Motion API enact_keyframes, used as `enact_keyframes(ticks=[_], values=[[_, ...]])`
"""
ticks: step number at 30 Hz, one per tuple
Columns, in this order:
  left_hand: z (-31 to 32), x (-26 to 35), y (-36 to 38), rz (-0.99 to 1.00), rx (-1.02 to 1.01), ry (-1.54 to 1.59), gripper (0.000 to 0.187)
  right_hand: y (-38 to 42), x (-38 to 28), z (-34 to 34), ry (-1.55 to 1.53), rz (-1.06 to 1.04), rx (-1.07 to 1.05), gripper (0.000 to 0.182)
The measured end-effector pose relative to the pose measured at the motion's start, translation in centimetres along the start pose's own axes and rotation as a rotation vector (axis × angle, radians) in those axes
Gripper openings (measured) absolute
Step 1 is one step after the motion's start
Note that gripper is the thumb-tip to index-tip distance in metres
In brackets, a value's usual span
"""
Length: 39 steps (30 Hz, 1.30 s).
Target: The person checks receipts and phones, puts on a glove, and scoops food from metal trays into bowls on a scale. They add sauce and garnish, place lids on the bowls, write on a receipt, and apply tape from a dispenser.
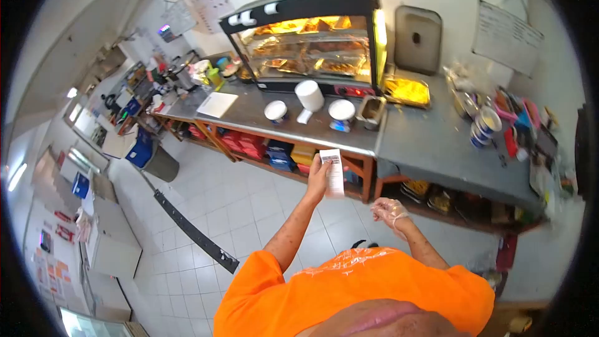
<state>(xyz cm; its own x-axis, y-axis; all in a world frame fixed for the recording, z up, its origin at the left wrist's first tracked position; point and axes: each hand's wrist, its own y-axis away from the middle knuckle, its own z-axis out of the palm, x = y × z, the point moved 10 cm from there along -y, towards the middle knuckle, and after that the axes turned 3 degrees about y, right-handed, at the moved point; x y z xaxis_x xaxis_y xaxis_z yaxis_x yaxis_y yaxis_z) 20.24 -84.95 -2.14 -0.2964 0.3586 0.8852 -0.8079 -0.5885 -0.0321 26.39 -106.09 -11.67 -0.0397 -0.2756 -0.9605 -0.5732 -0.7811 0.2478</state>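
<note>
My left hand (317, 181) grips a long white printed receipt (334, 181) and holds it up in front of the counter edge. My right hand (391, 212) wears a clear plastic glove and hangs over the floor at the right. Its fingers are curled in, and nothing shows in them. Beyond the receipt, on the counter, stand a white tub with a blue label (341, 112), another white tub (276, 111), a tall white roll (309, 95) and a metal container (372, 112).
A lit glass food warmer (306, 43) with trays of food stands on the steel counter (412, 131). Right of it are a tray of yellow food (407, 90) and a blue-and-white tub (485, 126). Colored boxes (253, 145) fill the shelf below. A bin (161, 163) stands left.
</note>
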Motion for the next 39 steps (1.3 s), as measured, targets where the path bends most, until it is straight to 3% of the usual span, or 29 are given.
enact_keyframes(ticks=[1,3,5,7,9,13,15,17,19,22,23,24,25,27,32,37,39], values=[[-1.5,2.2,-2.4,0.071,0.025,-0.102,0.019,-3.1,-2.1,-0.1,0.005,-0.015,-0.025,0.011],[-5.3,5.4,-7.1,0.164,0.129,-0.206,0.016,-6.4,-9.6,-0.2,0.472,-0.072,-0.113,0.015],[-7.0,10.9,-11.2,0.459,0.19,-0.458,0.015,-11.3,-10.9,0.2,0.351,0.016,-0.146,0.019],[-7.5,15.6,-15.9,0.591,0.208,-0.523,0.013,-16.1,-14.3,1.0,0.478,-0.22,-0.073,0.02],[-9.0,19.1,-22.2,0.693,0.228,-0.719,0.016,-19.4,-16.2,2.8,0.499,-0.204,-0.096,0.02],[-7.7,26.2,-35.7,0.913,0.192,-0.693,0.021,-26.4,-17.5,5.7,0.667,-0.315,-0.092,0.023],[-6.0,29.3,-41.8,0.961,0.141,-0.589,0.024,-29.0,-16.9,6.1,0.641,-0.215,-0.068,0.025],[-3.2,32.4,-46.2,1.123,0.04,-0.524,0.03,-32.4,-14.7,4.4,0.496,-0.174,0.095,0.028],[-1.4,34.1,-50.1,1.057,0.103,-0.581,0.031,-34.8,-12.7,3.3,0.284,-0.104,0.163,0.025],[0.4,33.9,-54.8,0.953,0.086,-0.731,0.024,-35.7,-13.1,2.6,0.236,-0.04,0.233,0.017],[1.1,34.0,-54.6,1.198,0.115,-0.825,0.018,-35.8,-12.9,2.5,0.047,-0.052,0.252,0.014],[1.2,33.7,-55.0,1.177,0.125,-0.821,0.017,-36.2,-12.9,2.2,-0.14,-0.07,0.27,0.01],[1.2,33.4,-54.5,1.157,0.136,-0.819,0.016,-36.5,-13.0,2.3,-0.132,-0.069,0.273,0.01],[1.4,32.9,-53.3,0.925,0.176,-0.962,0.026,-36.7,-11.9,1.6,-0.207,0.052,0.345,0.006],[4.0,32.6,-51.0,1.311,0.373,-1.527,0.048,-39.2,-11.8,0.8,-0.046,0.008,0.255,0.008],[2.2,33.3,-52.7,1.221,0.399,-1.599,0.057,-41.1,-13.6,-0.6,0.193,0.078,0.267,0.008],[2.0,33.2,-51.9,1.348,0.356,-1.534,0.06,-41.1,-14.2,-0.8,0.106,0.031,0.292,0.007]])
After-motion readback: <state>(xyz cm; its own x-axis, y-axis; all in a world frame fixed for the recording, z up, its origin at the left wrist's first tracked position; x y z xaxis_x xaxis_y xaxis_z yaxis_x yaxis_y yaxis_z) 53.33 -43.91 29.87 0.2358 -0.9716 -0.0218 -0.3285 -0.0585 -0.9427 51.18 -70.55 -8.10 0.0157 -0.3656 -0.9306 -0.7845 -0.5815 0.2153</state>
